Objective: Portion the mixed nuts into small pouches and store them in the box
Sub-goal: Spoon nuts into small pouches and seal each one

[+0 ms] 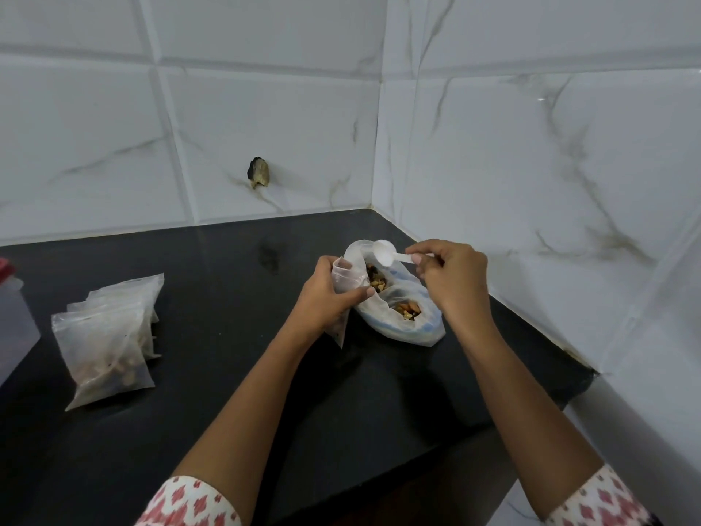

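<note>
Reaching forward over the dark counter (227, 392), both arms show patterned sleeves (189, 503). The left hand (326, 294) has its grip closed around a small pouch (343, 282), held upright. Filled pouches (110, 336) lie stacked well to the left. Beyond, the right hand (451, 275) pinches a white scoop (387, 254), seemingly empty, above the open bag of mixed nuts (402, 317).

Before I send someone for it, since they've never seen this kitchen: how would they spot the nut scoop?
Go to the black countertop where it meets the tiled corner. The right hand holds a small white plastic scoop over the open bag of mixed nuts. It is the only rigid utensil among soft pouches.
</note>
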The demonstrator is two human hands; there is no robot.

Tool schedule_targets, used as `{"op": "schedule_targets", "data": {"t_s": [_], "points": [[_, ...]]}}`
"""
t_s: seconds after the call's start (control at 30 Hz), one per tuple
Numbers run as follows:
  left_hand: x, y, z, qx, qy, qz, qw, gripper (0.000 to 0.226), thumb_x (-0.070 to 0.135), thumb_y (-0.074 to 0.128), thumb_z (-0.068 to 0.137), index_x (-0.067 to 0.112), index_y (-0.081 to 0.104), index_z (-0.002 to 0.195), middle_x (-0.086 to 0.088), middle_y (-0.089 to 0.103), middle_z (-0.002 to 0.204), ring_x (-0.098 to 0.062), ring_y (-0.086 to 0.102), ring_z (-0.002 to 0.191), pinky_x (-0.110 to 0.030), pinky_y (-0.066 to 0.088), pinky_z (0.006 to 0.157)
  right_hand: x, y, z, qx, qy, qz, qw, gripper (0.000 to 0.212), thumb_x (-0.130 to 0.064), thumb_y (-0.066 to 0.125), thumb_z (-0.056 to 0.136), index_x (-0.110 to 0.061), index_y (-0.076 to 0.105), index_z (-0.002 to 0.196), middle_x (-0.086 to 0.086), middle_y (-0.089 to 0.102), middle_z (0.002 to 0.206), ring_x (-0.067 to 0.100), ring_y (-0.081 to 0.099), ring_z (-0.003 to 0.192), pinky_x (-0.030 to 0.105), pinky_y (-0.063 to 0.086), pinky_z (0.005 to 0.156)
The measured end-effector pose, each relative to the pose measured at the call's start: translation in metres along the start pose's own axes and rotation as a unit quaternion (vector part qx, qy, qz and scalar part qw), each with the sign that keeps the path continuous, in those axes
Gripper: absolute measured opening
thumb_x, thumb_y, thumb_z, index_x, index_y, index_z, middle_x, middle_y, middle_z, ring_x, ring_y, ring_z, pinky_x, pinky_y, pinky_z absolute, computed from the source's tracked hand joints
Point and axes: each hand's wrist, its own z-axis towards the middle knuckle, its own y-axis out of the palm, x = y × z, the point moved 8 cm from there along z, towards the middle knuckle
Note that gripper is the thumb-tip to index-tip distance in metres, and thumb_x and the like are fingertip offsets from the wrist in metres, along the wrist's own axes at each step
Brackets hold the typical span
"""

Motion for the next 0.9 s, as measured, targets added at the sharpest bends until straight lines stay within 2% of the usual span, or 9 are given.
{"op": "schedule_targets", "data": {"t_s": [0.07, 0.13, 0.2, 0.27, 0.37, 0.53, 0.73, 0.8, 0.9], "points": [[0.0, -0.001, 0.001, 0.005, -0.002, 0.012, 1.0, 0.048, 0.025, 0.071, 0.08, 0.02, 0.041, 0.118, 0.007, 0.042, 0.115, -0.012, 0.048, 0.104, -0.028, 0.047, 0.085, 0.009, 0.015, 0.005, -0.028, 0.009, -0.041, 0.999, 0.021, -0.007, 0.054, 0.091, -0.011, 0.073, 0.099, 0.008, 0.07, 0.098, 0.004, 0.052, 0.065, 0.004, 0.035, 0.057], [-0.003, -0.003, 0.002, 0.007, -0.015, 0.026, 1.0, 0.052, 0.024, 0.071, 0.081, 0.019, 0.04, 0.123, 0.007, 0.042, 0.115, -0.011, 0.047, 0.103, -0.028, 0.045, 0.085, 0.016, 0.03, 0.007, -0.058, 0.015, -0.081, 0.995, 0.023, -0.007, 0.052, 0.092, -0.012, 0.072, 0.103, 0.01, 0.067, 0.104, 0.005, 0.052, 0.065, 0.006, 0.036, 0.056], [-0.007, -0.004, 0.003, 0.002, -0.029, 0.052, 0.998, 0.056, 0.023, 0.07, 0.082, 0.017, 0.038, 0.127, 0.003, 0.045, 0.118, -0.012, 0.046, 0.104, -0.027, 0.042, 0.084, 0.02, 0.043, 0.008, -0.085, 0.015, -0.136, 0.987, 0.027, -0.007, 0.049, 0.093, -0.014, 0.069, 0.111, 0.01, 0.064, 0.111, 0.015, 0.06, 0.078, 0.017, 0.048, 0.068], [-0.012, -0.004, 0.004, -0.007, -0.046, 0.08, 0.996, 0.06, 0.022, 0.068, 0.082, 0.014, 0.034, 0.131, -0.001, 0.047, 0.123, -0.012, 0.045, 0.102, -0.027, 0.039, 0.082, 0.021, 0.053, 0.006, -0.111, 0.016, -0.191, 0.975, 0.032, -0.006, 0.048, 0.093, -0.017, 0.064, 0.119, 0.011, 0.062, 0.115, 0.024, 0.063, 0.091, 0.032, 0.054, 0.082], [-0.017, -0.004, 0.005, -0.01, -0.063, 0.097, 0.993, 0.062, 0.021, 0.066, 0.083, 0.013, 0.032, 0.134, -0.005, 0.048, 0.127, -0.013, 0.046, 0.101, -0.027, 0.04, 0.082, 0.018, 0.058, 0.003, -0.128, 0.02, -0.215, 0.968, 0.034, -0.006, 0.047, 0.093, -0.017, 0.063, 0.121, 0.012, 0.059, 0.114, 0.028, 0.063, 0.093, 0.037, 0.054, 0.084], [-0.019, -0.004, 0.005, -0.006, -0.074, 0.067, 0.995, 0.057, 0.019, 0.066, 0.083, 0.013, 0.034, 0.13, -0.003, 0.049, 0.12, -0.015, 0.049, 0.102, -0.029, 0.043, 0.084, 0.014, 0.052, 0.004, -0.104, 0.012, -0.155, 0.982, 0.026, -0.007, 0.049, 0.091, -0.011, 0.071, 0.105, 0.016, 0.063, 0.11, 0.028, 0.063, 0.094, 0.037, 0.054, 0.083], [-0.017, -0.001, 0.003, -0.003, -0.057, 0.015, 0.998, 0.049, 0.016, 0.066, 0.084, 0.014, 0.037, 0.124, 0.002, 0.05, 0.11, -0.013, 0.052, 0.098, -0.027, 0.042, 0.08, 0.032, 0.045, 0.004, -0.086, 0.098, -0.029, 0.991, 0.022, -0.007, 0.052, 0.089, -0.009, 0.074, 0.094, 0.01, 0.068, 0.097, 0.021, 0.065, 0.086, 0.025, 0.049, 0.071], [-0.017, 0.0, 0.003, -0.004, -0.054, -0.001, 0.999, 0.048, 0.016, 0.066, 0.085, 0.015, 0.037, 0.123, 0.002, 0.049, 0.11, -0.013, 0.052, 0.099, -0.027, 0.042, 0.081, 0.043, 0.047, 0.004, -0.087, 0.149, 0.038, 0.984, 0.02, -0.005, 0.054, 0.088, -0.006, 0.073, 0.094, 0.01, 0.069, 0.092, 0.015, 0.065, 0.073, 0.022, 0.049, 0.065], [-0.016, 0.003, 0.003, -0.005, -0.043, -0.008, 0.999, 0.043, 0.016, 0.066, 0.085, 0.019, 0.036, 0.115, 0.003, 0.049, 0.11, -0.013, 0.051, 0.1, -0.027, 0.042, 0.082, 0.061, 0.051, 0.003, -0.082, 0.247, 0.138, 0.956, 0.018, -0.001, 0.055, 0.087, -0.002, 0.072, 0.094, 0.015, 0.069, 0.085, 0.009, 0.056, 0.051, 0.019, 0.044, 0.054]]}}
